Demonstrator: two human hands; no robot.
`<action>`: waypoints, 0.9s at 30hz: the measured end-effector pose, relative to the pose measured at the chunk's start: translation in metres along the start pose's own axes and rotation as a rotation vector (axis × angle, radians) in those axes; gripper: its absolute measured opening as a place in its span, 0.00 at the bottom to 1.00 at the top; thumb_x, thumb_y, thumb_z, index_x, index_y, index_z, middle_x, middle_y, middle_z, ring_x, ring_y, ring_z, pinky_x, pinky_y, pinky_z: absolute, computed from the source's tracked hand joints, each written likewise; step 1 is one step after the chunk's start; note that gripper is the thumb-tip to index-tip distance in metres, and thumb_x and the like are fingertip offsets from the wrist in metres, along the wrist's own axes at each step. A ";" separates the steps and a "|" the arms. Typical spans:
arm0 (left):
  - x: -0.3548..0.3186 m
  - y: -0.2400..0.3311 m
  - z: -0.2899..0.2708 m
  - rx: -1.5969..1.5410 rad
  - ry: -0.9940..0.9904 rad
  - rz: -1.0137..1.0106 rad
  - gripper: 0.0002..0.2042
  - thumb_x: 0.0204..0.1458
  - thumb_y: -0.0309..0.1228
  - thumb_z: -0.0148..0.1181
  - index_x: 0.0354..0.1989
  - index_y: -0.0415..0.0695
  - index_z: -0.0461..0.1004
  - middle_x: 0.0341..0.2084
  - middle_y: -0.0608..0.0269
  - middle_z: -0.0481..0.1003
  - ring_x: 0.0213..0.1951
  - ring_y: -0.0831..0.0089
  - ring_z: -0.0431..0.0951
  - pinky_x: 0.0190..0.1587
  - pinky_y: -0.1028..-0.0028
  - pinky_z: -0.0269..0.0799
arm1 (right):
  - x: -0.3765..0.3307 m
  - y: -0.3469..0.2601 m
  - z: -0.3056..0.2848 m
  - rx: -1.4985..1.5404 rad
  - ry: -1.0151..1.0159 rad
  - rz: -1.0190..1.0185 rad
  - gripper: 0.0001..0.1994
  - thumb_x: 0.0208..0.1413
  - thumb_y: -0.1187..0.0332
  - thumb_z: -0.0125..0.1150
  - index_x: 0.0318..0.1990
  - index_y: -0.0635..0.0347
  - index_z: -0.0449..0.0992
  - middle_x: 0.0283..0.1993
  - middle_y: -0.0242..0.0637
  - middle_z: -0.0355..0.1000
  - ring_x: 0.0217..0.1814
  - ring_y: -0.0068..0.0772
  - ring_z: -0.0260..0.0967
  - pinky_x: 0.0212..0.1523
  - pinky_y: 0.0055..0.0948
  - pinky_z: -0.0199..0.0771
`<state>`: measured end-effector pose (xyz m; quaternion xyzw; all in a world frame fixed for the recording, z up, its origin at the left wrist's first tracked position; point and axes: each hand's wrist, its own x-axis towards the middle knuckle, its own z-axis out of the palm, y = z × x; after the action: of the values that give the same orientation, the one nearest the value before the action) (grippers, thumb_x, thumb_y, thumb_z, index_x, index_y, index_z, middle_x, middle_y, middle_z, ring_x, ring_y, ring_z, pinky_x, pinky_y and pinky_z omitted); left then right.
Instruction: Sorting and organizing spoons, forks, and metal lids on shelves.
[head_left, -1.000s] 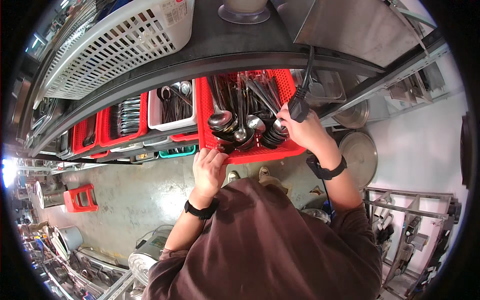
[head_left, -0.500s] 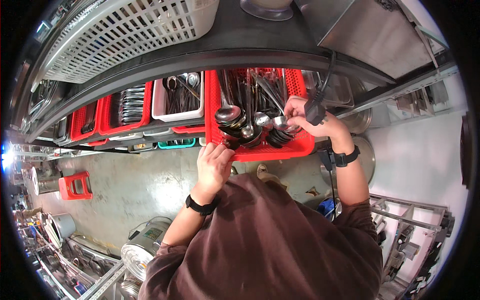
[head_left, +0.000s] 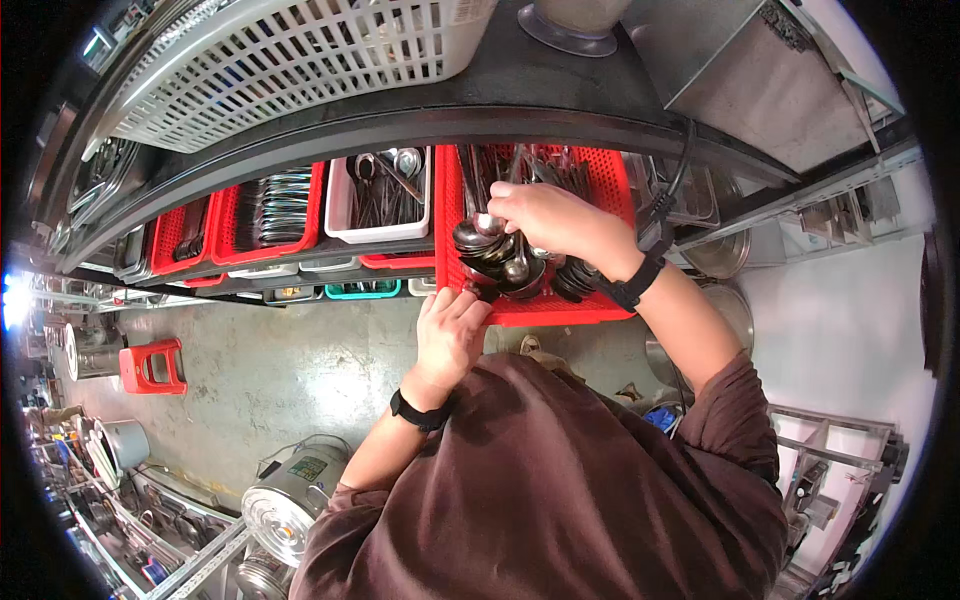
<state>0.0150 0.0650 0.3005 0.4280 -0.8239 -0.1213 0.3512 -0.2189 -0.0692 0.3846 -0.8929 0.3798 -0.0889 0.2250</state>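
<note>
A red perforated basket (head_left: 560, 317) juts out from the shelf, filled with metal ladles (head_left: 480, 240) whose bowls face me and whose handles run back under the upper board. At its near left corner my left hand (head_left: 450, 335) is closed on the rim. My right hand (head_left: 565, 228) reaches across the basket from the right, its fingers pinched at a small shiny ladle (head_left: 488, 223) above the left pile of bowls. Its handle is largely lost among the others and behind my fingers. More dark ladle bowls (head_left: 572, 282) lie below my right wrist.
Left of the basket stand a white bin (head_left: 380, 236) of utensils and a red basket (head_left: 265, 252) of stacked cutlery. Above runs a dark shelf edge (head_left: 420, 122) with a white slotted basket (head_left: 300, 70). A black cable (head_left: 688, 165) hangs at right. A red stool (head_left: 153, 367) stands on the floor.
My right hand has moved left across the basket, from the right-hand bowls to the left pile, with the small ladle. My left hand keeps its grip on the rim. The whole view has shifted slightly.
</note>
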 end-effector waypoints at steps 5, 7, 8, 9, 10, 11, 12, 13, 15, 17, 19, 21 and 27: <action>-0.001 -0.002 0.002 0.026 0.011 0.025 0.11 0.42 0.25 0.68 0.36 0.50 0.82 0.35 0.66 0.77 0.39 0.62 0.76 0.44 0.62 0.72 | 0.014 -0.011 0.017 -0.188 0.026 -0.020 0.10 0.69 0.68 0.55 0.39 0.64 0.78 0.45 0.48 0.75 0.47 0.56 0.80 0.48 0.53 0.80; -0.001 -0.002 0.002 0.034 0.005 0.029 0.11 0.42 0.25 0.68 0.36 0.50 0.82 0.35 0.66 0.77 0.40 0.61 0.76 0.44 0.62 0.72 | 0.019 -0.012 0.019 -0.282 -0.003 -0.071 0.09 0.69 0.69 0.54 0.40 0.64 0.78 0.46 0.46 0.76 0.50 0.55 0.79 0.48 0.52 0.79; -0.001 -0.002 0.002 0.038 -0.001 0.029 0.11 0.42 0.25 0.68 0.37 0.50 0.82 0.36 0.66 0.78 0.40 0.61 0.76 0.44 0.62 0.72 | 0.020 -0.012 0.019 -0.273 0.012 -0.069 0.08 0.68 0.70 0.55 0.42 0.64 0.78 0.47 0.46 0.76 0.51 0.55 0.79 0.49 0.52 0.79; -0.001 -0.002 0.002 0.036 0.005 0.031 0.11 0.42 0.25 0.68 0.37 0.50 0.82 0.35 0.66 0.78 0.40 0.61 0.76 0.45 0.62 0.72 | 0.019 -0.012 0.017 -0.266 -0.012 -0.033 0.08 0.68 0.71 0.56 0.45 0.64 0.79 0.47 0.46 0.76 0.51 0.55 0.80 0.49 0.52 0.80; -0.001 -0.002 0.002 0.033 0.011 0.033 0.12 0.42 0.25 0.68 0.37 0.50 0.82 0.35 0.66 0.78 0.40 0.61 0.76 0.45 0.62 0.72 | 0.018 -0.012 0.016 -0.240 -0.012 -0.013 0.09 0.67 0.72 0.56 0.48 0.65 0.80 0.48 0.45 0.77 0.52 0.55 0.80 0.50 0.51 0.80; -0.001 -0.002 0.002 0.031 0.011 0.033 0.12 0.42 0.25 0.68 0.37 0.50 0.82 0.35 0.66 0.78 0.40 0.61 0.76 0.45 0.62 0.73 | 0.018 -0.012 0.016 -0.245 -0.003 -0.025 0.10 0.66 0.73 0.58 0.51 0.65 0.80 0.49 0.45 0.77 0.52 0.56 0.80 0.50 0.51 0.80; -0.001 -0.002 0.001 0.031 0.010 0.032 0.12 0.42 0.25 0.68 0.37 0.50 0.82 0.35 0.66 0.78 0.40 0.60 0.76 0.45 0.62 0.73 | 0.016 -0.013 0.016 -0.231 0.032 -0.053 0.13 0.65 0.74 0.59 0.54 0.65 0.80 0.50 0.45 0.77 0.53 0.56 0.80 0.51 0.50 0.81; -0.001 -0.002 0.001 0.032 0.003 0.029 0.12 0.42 0.25 0.68 0.37 0.50 0.82 0.35 0.66 0.78 0.40 0.60 0.76 0.45 0.62 0.73 | 0.013 -0.013 0.014 -0.218 0.067 -0.079 0.15 0.64 0.76 0.60 0.57 0.65 0.80 0.50 0.45 0.78 0.54 0.56 0.80 0.51 0.50 0.81; 0.000 -0.002 0.000 0.028 0.001 0.033 0.12 0.42 0.25 0.68 0.37 0.50 0.82 0.35 0.66 0.77 0.40 0.60 0.76 0.45 0.62 0.72 | -0.002 -0.009 0.008 -0.158 0.147 -0.062 0.14 0.60 0.78 0.60 0.53 0.65 0.81 0.50 0.45 0.77 0.54 0.55 0.80 0.53 0.51 0.82; 0.000 -0.002 0.001 0.016 0.016 0.037 0.12 0.42 0.25 0.68 0.37 0.50 0.82 0.35 0.67 0.77 0.40 0.61 0.76 0.44 0.62 0.72 | -0.024 0.000 -0.003 -0.100 0.194 -0.033 0.15 0.58 0.79 0.59 0.52 0.65 0.81 0.50 0.45 0.77 0.54 0.54 0.80 0.53 0.51 0.82; 0.000 -0.001 0.000 0.014 0.010 0.029 0.11 0.43 0.26 0.69 0.36 0.50 0.81 0.32 0.68 0.75 0.39 0.62 0.75 0.43 0.62 0.71 | -0.050 0.011 -0.016 -0.116 0.162 0.110 0.11 0.59 0.78 0.61 0.47 0.63 0.83 0.48 0.46 0.79 0.53 0.55 0.80 0.52 0.49 0.81; 0.001 -0.001 0.000 0.003 0.023 0.029 0.10 0.43 0.26 0.69 0.35 0.50 0.81 0.31 0.68 0.73 0.39 0.62 0.75 0.42 0.63 0.71 | -0.079 0.018 -0.027 -0.138 0.092 0.220 0.08 0.60 0.75 0.65 0.45 0.64 0.84 0.47 0.46 0.80 0.52 0.55 0.80 0.53 0.48 0.81; 0.002 -0.001 0.001 0.004 0.031 0.023 0.11 0.41 0.25 0.70 0.35 0.51 0.81 0.30 0.68 0.73 0.37 0.63 0.73 0.40 0.63 0.69 | -0.138 0.010 -0.017 -0.106 0.028 0.274 0.08 0.58 0.70 0.73 0.41 0.64 0.85 0.41 0.47 0.81 0.48 0.54 0.82 0.52 0.47 0.82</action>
<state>0.0141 0.0630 0.3002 0.4211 -0.8235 -0.1089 0.3643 -0.3270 0.0183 0.3961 -0.8419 0.5055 -0.0498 0.1821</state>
